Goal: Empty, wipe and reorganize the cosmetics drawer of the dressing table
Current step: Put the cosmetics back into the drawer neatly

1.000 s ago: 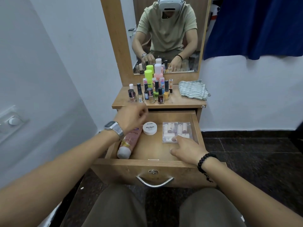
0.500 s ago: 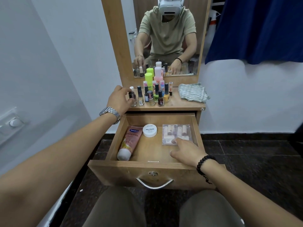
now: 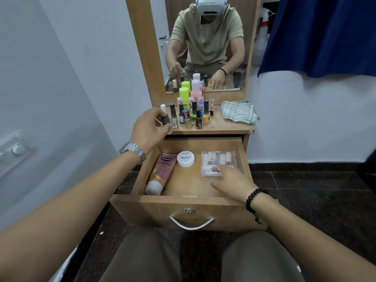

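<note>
The open drawer point(image 3: 191, 212) juts toward the person's two knees, its curved metal handle point(image 3: 191, 223) on the near face. Inside lie three things: one pink tube point(image 3: 160, 173) along the left wall with its white cap nearest, one white round jar point(image 3: 185, 158) at the far middle, and one clear case point(image 3: 219, 163) at the far right, holding several small pale pieces too blurred to count. The right hand point(image 3: 232, 183), a black bead bracelet on its wrist, rests in the drawer's right half with fingers fairly straight and gripping nothing; its fingertips touch the near edge of the case, which lies just beyond the hand. The left hand point(image 3: 149, 129), a metal watch on its wrist, is over the tabletop's near left corner, thumb and fingers pinching a dark-capped bottle point(image 3: 165, 121); the bottle's body is hidden by the hand. On the tabletop point(image 3: 223, 127) a cluster of small polish bottles point(image 3: 191, 117) stands just right of that hand, roughly ten, packed too close for a sure count, with two taller bottles behind, one green-capped and one pink. One folded striped cloth point(image 3: 239, 112) lies at the far right. One mirror point(image 3: 205, 43) stands behind.
</note>
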Demonstrator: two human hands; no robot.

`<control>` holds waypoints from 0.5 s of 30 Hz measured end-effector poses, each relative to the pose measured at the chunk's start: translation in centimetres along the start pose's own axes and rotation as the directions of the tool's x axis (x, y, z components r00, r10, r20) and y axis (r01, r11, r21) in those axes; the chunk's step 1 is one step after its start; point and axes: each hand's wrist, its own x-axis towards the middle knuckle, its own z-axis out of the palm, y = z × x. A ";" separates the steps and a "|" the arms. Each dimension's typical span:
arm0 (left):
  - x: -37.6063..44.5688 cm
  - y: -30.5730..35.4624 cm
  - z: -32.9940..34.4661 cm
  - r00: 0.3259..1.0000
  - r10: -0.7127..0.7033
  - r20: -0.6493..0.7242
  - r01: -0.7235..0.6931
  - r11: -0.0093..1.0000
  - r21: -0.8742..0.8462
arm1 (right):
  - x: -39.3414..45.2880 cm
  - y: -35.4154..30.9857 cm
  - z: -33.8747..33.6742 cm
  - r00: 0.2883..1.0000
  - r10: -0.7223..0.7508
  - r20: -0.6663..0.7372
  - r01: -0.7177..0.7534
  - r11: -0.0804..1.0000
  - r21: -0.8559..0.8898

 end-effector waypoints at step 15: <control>-5.9 2.8 2.2 0.936 0.181 0.303 -0.103 0.961 -0.255 | 2.5 -5.3 -0.8 0.929 -0.269 -0.253 0.293 0.954 0.060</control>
